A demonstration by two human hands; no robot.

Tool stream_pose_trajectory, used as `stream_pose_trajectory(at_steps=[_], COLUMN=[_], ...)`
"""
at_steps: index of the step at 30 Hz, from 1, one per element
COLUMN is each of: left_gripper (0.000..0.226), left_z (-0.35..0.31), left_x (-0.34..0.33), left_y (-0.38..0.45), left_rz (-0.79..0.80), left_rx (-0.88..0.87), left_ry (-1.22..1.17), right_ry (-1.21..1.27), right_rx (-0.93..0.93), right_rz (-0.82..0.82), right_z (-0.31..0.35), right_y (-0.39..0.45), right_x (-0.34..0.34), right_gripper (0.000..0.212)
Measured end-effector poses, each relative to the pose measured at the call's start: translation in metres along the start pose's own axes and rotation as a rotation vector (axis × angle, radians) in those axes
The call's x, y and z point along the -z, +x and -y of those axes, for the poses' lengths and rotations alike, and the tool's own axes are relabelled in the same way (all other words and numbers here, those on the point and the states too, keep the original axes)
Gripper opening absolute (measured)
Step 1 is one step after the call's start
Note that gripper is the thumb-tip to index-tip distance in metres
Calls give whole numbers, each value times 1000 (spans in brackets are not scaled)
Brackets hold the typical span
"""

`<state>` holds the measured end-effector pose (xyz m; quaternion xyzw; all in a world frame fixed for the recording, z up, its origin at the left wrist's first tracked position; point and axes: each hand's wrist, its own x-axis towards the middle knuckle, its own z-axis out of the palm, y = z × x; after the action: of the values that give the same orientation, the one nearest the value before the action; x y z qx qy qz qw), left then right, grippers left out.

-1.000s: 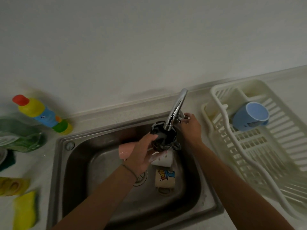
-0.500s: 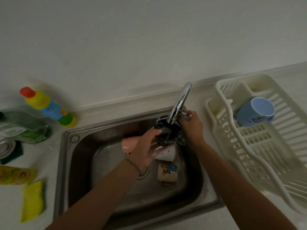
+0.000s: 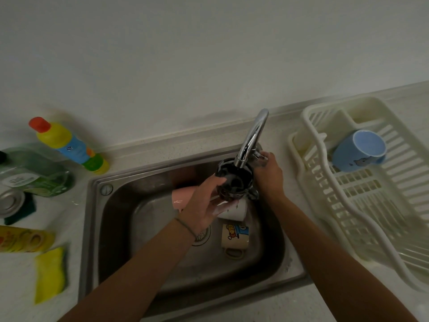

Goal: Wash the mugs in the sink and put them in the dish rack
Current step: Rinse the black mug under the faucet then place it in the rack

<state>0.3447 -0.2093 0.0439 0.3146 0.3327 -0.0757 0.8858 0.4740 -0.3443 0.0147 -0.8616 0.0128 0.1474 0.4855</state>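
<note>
My left hand (image 3: pixel 204 203) grips a dark patterned mug (image 3: pixel 234 182) and holds it upright right under the spout of the chrome faucet (image 3: pixel 251 138). My right hand (image 3: pixel 269 175) is behind the mug, its fingers curled round the faucet handle (image 3: pixel 258 155). Down in the steel sink (image 3: pixel 111 219) lie a pink mug (image 3: pixel 182 197), a white mug (image 3: pixel 234 210) and a cream cartoon mug (image 3: pixel 234 237). A blue mug (image 3: pixel 358 151) rests on its side in the white dish rack (image 3: pixel 362 205) to the right.
Left of the sink stand a yellow-and-blue detergent bottle (image 3: pixel 69 145), a green bottle (image 3: pixel 34 177), a yellow sponge (image 3: pixel 50 274), a yellow packet (image 3: pixel 23 239) and a metal lid (image 3: pixel 9 202). The wall runs close behind the faucet.
Both hands and the dark mug keep their places under the spout. Only the camera view has shifted slightly, so the scene sits a little further right.
</note>
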Motion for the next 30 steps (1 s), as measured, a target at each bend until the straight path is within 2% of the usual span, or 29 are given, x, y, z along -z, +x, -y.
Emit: stream_pose_trajectory(at_steps=[8, 14, 18, 21, 30], left_gripper=[35, 53, 51, 47, 54], left_z=[1, 1, 2, 3, 3], left_x=[-1, 1, 2, 5, 12], left_y=[-2, -2, -2, -1, 1], left_rz=[-4, -14, -10, -1, 8], left_rx=[0, -2, -6, -9, -4], left_ry=[13, 26, 21, 28, 14], right_ry=[-29, -31, -55, -54, 36], right_rx=[-17, -8, 1, -1, 40], right_rz=[-2, -1, -7, -6, -13], right_z=[-1, -2, -4, -6, 2], right_y=[0, -1, -1, -1, -21], right_x=[-2, -4, -6, -6, 4], right_gripper=[46, 48, 48, 47, 35])
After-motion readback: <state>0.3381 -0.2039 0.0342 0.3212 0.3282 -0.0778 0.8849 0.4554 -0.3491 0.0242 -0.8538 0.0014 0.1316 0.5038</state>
